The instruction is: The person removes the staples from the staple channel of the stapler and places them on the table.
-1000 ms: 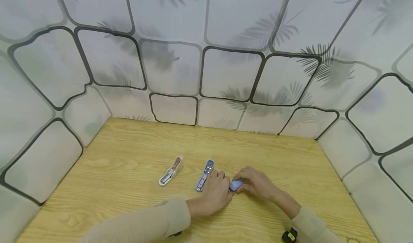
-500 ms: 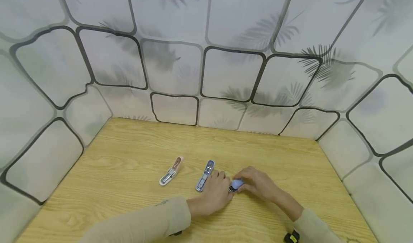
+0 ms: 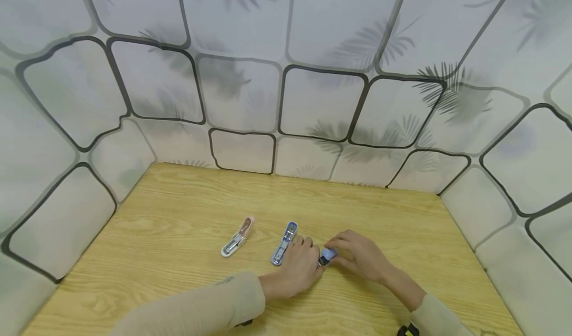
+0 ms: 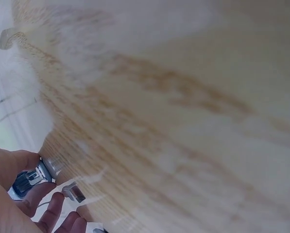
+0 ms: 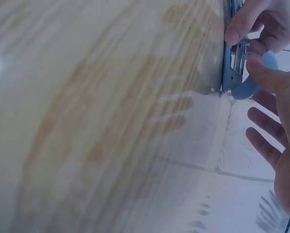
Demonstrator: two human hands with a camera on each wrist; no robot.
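Observation:
Both hands are at a blue stapler (image 3: pixel 327 255), right of the table's middle. My left hand (image 3: pixel 300 266) grips its near-left part and covers much of it. In the right wrist view the left thumb presses along the blue base (image 5: pixel 227 68), beside the metal staple channel. My right hand (image 3: pixel 359 256) pinches the stapler's blue top (image 5: pixel 247 90) between thumb and index finger, other fingers loose. The top stands raised from the base. Just left of my left hand another blue stapler (image 3: pixel 283 244) lies opened out. Further left lies a pink and white stapler (image 3: pixel 237 236), also opened.
The wooden table (image 3: pixel 178 202) runs back to a patterned cloth wall (image 3: pixel 241 95), with similar cloth on both sides. Beneath the right sleeve is a black device (image 3: pixel 408 330) with a yellow mark.
My right hand has shifted slightly right and turned. The stapler's blue top has tilted, so more of the dark and metal part shows. My left hand stays nearly still.

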